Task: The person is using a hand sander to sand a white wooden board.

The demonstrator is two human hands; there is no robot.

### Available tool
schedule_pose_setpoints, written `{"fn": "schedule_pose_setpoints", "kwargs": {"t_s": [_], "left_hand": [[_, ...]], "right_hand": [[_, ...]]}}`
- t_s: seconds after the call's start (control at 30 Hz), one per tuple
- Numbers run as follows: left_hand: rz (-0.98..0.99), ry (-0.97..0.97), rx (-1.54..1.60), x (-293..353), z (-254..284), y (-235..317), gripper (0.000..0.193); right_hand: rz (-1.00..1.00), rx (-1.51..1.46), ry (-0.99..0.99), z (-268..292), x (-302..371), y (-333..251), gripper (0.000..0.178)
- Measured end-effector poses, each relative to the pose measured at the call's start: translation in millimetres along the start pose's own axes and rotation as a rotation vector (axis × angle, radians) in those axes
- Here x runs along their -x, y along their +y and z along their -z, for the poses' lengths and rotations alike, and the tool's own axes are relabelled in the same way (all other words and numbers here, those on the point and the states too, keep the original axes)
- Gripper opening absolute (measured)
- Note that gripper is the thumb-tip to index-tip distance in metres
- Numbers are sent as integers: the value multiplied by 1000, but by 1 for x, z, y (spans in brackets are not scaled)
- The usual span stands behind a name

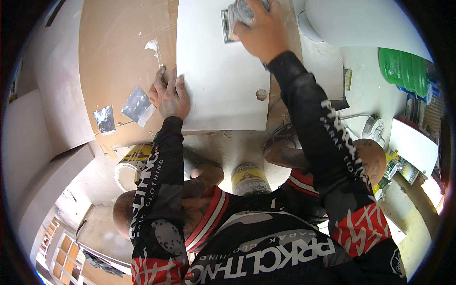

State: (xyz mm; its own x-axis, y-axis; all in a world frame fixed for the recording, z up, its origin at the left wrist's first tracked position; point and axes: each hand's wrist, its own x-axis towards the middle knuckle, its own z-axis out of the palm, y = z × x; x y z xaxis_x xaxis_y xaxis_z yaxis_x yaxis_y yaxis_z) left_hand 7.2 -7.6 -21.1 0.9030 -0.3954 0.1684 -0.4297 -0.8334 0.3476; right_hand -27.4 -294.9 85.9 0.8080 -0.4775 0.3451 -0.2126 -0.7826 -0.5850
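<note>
Two hands work a flat white panel: left hand pressed flat on its edge, right hand gripping a sanding block.

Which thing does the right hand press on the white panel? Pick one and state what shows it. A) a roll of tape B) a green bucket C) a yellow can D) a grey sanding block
D: the right hand grips a grey sanding block against the far part of the white panel, while the left hand lies flat on the panel's near left edge.
</note>
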Motion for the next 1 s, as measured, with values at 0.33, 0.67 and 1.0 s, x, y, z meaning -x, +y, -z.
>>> {"fn": "schedule_pose_setpoints", "kwargs": {"t_s": [0.33,0.67,1.0], "left_hand": [[8,20,-7,0,-3,-1,36],[26,-14,3,-1,2,2,38],[43,-55,22,-2,12,7,38]], "right_hand": [[-102,-150,-216,23,94,-53,68],[-160,-120,-366,48,151,-101,70],[-46,-71,-87,-3,-18,-4,71]]}}
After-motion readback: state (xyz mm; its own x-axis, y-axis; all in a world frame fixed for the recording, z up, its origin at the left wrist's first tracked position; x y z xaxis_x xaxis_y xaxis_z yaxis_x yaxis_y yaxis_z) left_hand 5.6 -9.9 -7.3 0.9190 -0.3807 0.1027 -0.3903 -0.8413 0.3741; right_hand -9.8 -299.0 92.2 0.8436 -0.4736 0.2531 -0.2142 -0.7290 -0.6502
